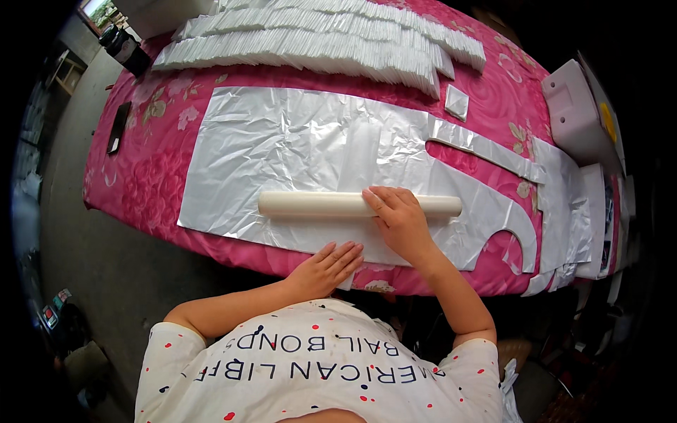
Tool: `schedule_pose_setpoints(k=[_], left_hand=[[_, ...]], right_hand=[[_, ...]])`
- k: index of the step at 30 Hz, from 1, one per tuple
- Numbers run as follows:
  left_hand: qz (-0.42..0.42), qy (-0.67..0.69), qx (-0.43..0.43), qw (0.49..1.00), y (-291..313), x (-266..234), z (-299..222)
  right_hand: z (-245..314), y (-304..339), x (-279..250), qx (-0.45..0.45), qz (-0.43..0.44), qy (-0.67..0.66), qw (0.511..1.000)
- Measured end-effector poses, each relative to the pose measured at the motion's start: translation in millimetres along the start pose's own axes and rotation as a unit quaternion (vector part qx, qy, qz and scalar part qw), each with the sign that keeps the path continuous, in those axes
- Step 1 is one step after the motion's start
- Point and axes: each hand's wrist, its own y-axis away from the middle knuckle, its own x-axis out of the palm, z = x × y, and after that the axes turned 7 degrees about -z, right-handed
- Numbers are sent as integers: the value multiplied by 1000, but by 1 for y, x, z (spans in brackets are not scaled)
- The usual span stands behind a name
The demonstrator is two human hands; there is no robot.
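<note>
A silvery-white plastic apron (282, 134) lies spread flat and creased on the table, its curved cut-outs and straps toward the right. Across its near half rests a long off-white cylinder (310, 204), like a rolling pin or a tube, roughly parallel to the table's near edge. My right hand (400, 217) grips it from above, right of its middle, with the fingers bent over it. My left hand (328, 268) lies flat at the apron's near edge, fingers stretched out and holding nothing, just short of the cylinder.
A pink flowered cloth (151, 183) covers the table. Long rows of folded white plastic packets (303, 56) line the far side, with one square packet (456, 103) apart. More plastic sheets (560, 204) and a white foam box (582, 113) are at right; a dark bottle (125, 51) and dark flat object (119, 127) at left.
</note>
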Motion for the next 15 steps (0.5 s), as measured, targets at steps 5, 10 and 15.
schedule_pose_setpoints(k=[5,10,15], left_hand=[[-34,-46,14,998,3,8,2],[-31,39,87,995,2,-12,19],[-77,154,119,978,15,-22,40]], right_hand=[[-54,-57,24,36,-45,43,997],[-81,-83,28,32,-84,76,993],[-28,-57,9,5,-49,-27,998]])
